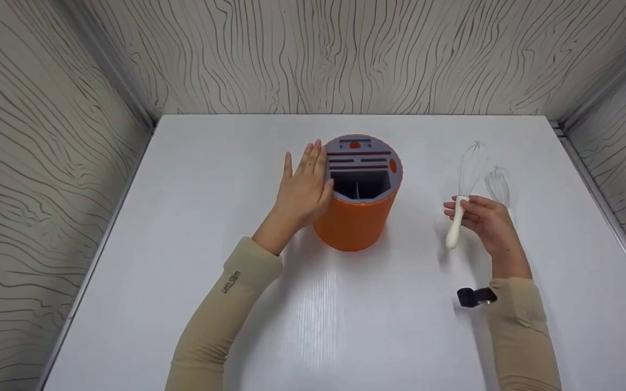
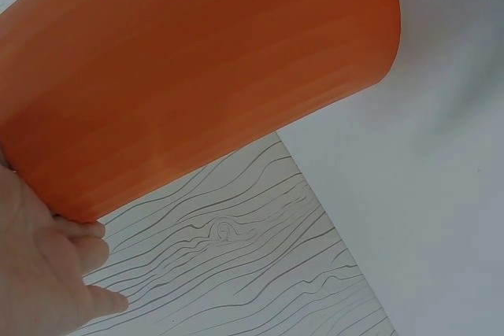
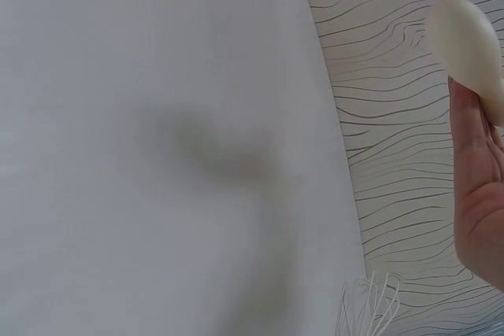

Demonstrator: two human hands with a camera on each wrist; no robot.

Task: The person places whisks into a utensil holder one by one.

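An orange round utensil holder (image 1: pixel 351 225) with a grey slotted top stands upright mid-table. Against the left side of its rim lies my left hand (image 1: pixel 303 191), its fingers straight. The left wrist view shows the holder's orange wall (image 2: pixel 197 76) with the left fingertips at its edge. My right hand (image 1: pixel 489 220) pinches a whisk (image 1: pixel 456 225) by its cream handle, wire loops pointing away from me. In the right wrist view the handle's rounded end (image 3: pixel 465 41) sticks out past the fingers. A second whisk (image 1: pixel 499 184) is just behind the right hand, its handle mostly hidden.
The white table (image 1: pixel 204 217) is bordered by wood-grain patterned panels (image 1: pixel 313 60) at the back and sides. A black strap piece (image 1: pixel 476 297) sits at the right sleeve cuff. Dark open compartments and narrow slots show in the holder's top.
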